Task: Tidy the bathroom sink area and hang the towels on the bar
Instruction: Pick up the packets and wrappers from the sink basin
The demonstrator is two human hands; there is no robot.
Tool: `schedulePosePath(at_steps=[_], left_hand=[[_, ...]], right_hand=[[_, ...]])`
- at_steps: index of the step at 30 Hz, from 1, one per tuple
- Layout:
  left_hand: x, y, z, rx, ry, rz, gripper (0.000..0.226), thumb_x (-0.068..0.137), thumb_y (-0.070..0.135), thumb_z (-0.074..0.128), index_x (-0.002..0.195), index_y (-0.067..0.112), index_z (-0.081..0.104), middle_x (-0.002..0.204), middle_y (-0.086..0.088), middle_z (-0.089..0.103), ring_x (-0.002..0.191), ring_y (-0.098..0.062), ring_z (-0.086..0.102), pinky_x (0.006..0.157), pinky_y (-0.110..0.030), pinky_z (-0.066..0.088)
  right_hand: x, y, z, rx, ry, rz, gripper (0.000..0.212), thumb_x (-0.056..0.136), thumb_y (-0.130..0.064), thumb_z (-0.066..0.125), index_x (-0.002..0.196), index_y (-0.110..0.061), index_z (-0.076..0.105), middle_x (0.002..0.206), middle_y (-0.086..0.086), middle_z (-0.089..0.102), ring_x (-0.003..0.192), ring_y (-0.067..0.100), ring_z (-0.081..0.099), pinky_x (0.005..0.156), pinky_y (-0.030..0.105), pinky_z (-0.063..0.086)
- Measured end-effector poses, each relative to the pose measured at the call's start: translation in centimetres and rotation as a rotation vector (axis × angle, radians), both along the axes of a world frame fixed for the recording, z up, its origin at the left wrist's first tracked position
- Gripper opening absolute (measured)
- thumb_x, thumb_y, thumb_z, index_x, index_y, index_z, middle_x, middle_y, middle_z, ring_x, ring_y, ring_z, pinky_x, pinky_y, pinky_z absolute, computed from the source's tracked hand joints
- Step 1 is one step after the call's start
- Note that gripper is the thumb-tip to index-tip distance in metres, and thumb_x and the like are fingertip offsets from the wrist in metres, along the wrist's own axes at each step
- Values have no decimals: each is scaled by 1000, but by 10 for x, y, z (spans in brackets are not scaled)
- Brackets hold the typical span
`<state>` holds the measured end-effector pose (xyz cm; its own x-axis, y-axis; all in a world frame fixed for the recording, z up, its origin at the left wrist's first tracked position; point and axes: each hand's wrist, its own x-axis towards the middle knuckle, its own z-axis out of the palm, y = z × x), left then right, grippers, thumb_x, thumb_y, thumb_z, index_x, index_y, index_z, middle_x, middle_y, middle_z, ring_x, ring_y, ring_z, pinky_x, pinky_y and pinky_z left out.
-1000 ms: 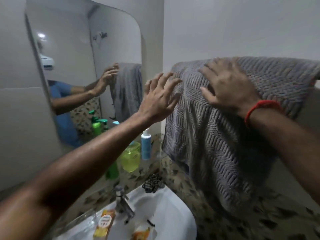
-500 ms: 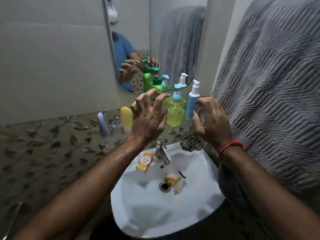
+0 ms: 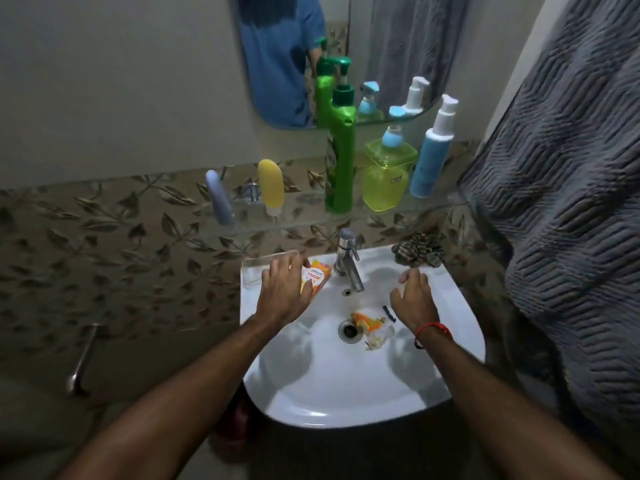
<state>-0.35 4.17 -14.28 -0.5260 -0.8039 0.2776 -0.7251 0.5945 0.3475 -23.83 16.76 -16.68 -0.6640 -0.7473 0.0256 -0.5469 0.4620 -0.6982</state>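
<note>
1. The left hand [image 3: 284, 292] is over the back left corner of the white sink [image 3: 460, 327]. Its fingers [image 3: 300, 264] are bent onto the orange and white tube [image 3: 316, 277]. I cannot tell if the tube is already gripped or only touched.
2. The tube lies on the sink rim just left of the tap [image 3: 348, 263]. Its long axis goes from the back rim toward the basin, a little slanted, and the orange end points to the wall.
3. The right hand [image 3: 412, 299] hovers over the right side of the basin. The fingers are loosely curled and hold nothing.
4. A crumpled orange wrapper [image 3: 372, 325] lies in the bottom of the basin, touching the drain [image 3: 349, 330] on its right side.
5. A dark patterned scrunchie [image 3: 417, 254] sits on the back right corner of the sink.
6. The grey towel [image 3: 568, 188] hangs at the right edge, beside the sink.
7. On the glass shelf [image 3: 304, 221] above the tap stand a green pump bottle [image 3: 341, 147], a yellow-green bottle [image 3: 386, 174] and a blue bottle [image 3: 433, 154], all upright.
</note>
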Motion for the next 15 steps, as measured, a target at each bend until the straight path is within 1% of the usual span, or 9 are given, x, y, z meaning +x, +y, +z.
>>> schedulePosePath(at_steps=[1,2,4,7,9,11,12,13,15], left_hand=[[-3,-4,-8,68,-23,63,38,85,32,60,121,24,51,123,-4,55,112,-31,50,91,-46,41],[-7,-9,-17,132,-37,127,42,86,35,61,125,25,49,129,-4,54,117,-32,49,93,-46,39],[-16,-21,-31,224,-54,228,51,86,44,64,130,26,47,137,-7,50,122,-34,46,98,-47,35],[-29,-34,-48,234,-100,298,70,81,65,63,136,27,44,144,-10,45,132,-36,42,105,-49,32],[-37,-39,-57,249,-180,332,90,75,81,57,143,26,39,154,-14,37,141,-36,33,111,-52,28],[-43,-41,-64,348,-272,359,107,69,90,53,151,25,29,164,-20,19,151,-40,18,117,-56,20],[-44,-41,-68,395,-305,371,111,68,91,52,153,25,24,166,-22,12,153,-42,11,119,-57,16],[-45,-41,-71,423,-325,380,113,68,92,51,154,26,22,167,-23,8,154,-43,7,120,-58,14],[-44,-40,-76,415,-352,382,110,70,91,51,154,27,21,167,-24,7,154,-44,4,120,-59,13]], right_hand=[[-5,0,-17,135,-22,14,28,86,-16,63,109,-12,48,119,16,48,114,40,49,90,44,44],[-9,0,-34,268,-26,47,39,86,-24,67,118,-12,48,127,17,46,121,40,46,96,44,44],[-15,-3,-60,464,14,132,62,82,-42,71,132,-17,44,137,17,40,129,38,39,100,44,44],[-19,-13,-89,649,119,252,83,76,-64,68,142,-24,36,147,15,30,135,38,31,106,46,42],[-18,-22,-103,738,144,304,92,71,-74,63,144,-29,31,152,14,23,138,39,28,108,48,38],[-16,-28,-116,811,149,331,95,67,-77,63,144,-33,30,153,12,20,137,39,29,108,50,36],[-13,-30,-122,840,159,343,92,67,-75,64,143,-34,31,152,12,22,135,39,32,107,49,37],[-11,-30,-128,853,174,346,86,70,-70,65,141,-34,33,149,12,27,132,37,37,105,48,39],[-5,-28,-137,823,219,337,61,82,-49,62,135,-28,41,138,11,42,122,35,47,101,44,43]])
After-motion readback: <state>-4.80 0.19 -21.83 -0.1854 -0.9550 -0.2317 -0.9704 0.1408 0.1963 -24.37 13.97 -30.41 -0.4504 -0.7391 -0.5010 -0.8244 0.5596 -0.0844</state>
